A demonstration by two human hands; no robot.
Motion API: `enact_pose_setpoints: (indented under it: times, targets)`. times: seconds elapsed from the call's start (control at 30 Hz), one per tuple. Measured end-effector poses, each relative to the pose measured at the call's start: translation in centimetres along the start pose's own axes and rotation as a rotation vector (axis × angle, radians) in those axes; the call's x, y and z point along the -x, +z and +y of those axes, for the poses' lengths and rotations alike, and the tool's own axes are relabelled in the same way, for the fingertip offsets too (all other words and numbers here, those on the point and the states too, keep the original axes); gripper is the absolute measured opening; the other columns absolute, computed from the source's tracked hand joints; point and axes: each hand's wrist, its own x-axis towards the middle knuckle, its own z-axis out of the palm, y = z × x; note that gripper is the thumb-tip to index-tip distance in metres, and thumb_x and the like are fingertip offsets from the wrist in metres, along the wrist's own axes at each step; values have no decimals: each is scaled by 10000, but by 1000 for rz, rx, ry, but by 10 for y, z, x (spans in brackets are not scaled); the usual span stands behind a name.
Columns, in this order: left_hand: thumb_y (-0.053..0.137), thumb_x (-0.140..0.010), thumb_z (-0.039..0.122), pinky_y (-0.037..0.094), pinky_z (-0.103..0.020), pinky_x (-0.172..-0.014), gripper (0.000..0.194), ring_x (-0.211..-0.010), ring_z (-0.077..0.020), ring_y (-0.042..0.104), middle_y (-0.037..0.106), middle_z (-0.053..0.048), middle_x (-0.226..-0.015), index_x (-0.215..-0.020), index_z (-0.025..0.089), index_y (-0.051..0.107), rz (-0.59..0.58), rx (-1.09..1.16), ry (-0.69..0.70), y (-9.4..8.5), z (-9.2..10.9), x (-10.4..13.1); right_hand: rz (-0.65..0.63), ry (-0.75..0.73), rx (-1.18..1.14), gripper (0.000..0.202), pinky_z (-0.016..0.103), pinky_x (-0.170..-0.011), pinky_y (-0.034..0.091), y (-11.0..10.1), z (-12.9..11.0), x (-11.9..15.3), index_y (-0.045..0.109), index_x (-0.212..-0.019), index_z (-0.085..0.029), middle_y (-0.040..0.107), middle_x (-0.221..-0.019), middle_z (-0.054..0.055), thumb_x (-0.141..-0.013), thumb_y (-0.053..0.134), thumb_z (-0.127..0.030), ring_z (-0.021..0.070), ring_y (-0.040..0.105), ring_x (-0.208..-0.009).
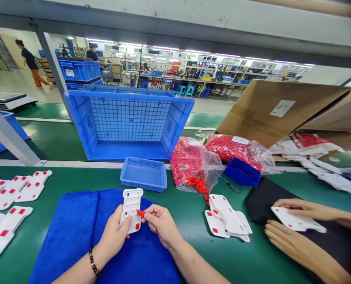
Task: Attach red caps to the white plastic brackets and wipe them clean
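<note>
My left hand (116, 232) is closed round the lower left side of a white plastic part (132, 201), with the thumb across its front. The part is held upright over a blue cloth (71, 228); a red insert shows near its bottom. Between thumb and fingers of my right hand (162, 225) is a small red plastic piece (141, 213), its tip touching the right edge of the white part. To the right lies a loose pile of white parts with red inserts (227, 217). Several similar white parts (8, 193) lie at the far left.
A small blue tray (144, 173) stands before a large tipped blue crate (130, 122). Red pieces spill from a plastic bag (187, 161). A screwdriver (230, 184) lies beside a dark blue bin (243, 172). A co-worker's hands (299, 232) hold a white part at right.
</note>
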Motion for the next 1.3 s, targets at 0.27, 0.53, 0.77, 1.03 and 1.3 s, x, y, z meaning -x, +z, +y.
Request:
enact_pose_setpoints:
  times: [0.27,0.53,0.77,1.03,1.3]
  targets:
    - [412,-836,402,453,-234,-444,284,-585,-141,536,563,-20,-788,-997,181,490,-9,-60,15,3,-2,5,-4,30,17,221,176,-352,145,0,-1,0,566,-662,-121,636,-568,24,-649,704,-294,7,293,-330]
    - [380,-856,319,422,-247,-566,177,-638,-148,551,590,-24,-775,-901,184,485,2,-280,127,1,3,9,-6,49,70,233,177,-343,146,1,-1,3,560,-642,-123,632,-559,20,-644,705,-305,9,300,-320]
    - [375,-853,280,406,-258,-597,130,-637,-146,550,582,-6,-737,-832,196,473,33,-400,180,4,2,12,28,51,112,295,173,-350,159,5,5,3,501,-623,-144,589,-511,-15,-651,702,-358,12,308,-328]
    - [347,-854,271,409,-279,-622,154,-677,-167,572,600,-41,-774,-845,193,480,-15,-453,148,6,4,19,48,59,158,350,174,-371,151,7,15,3,445,-612,-163,479,-450,-66,-653,693,-407,14,258,-352]
    - [449,-813,346,450,-245,-506,241,-650,-157,571,607,-42,-827,-969,173,509,-25,-96,5,3,3,10,51,-30,249,376,188,-399,172,0,6,1,428,-580,-173,376,-444,-84,-641,698,-427,34,251,-407]
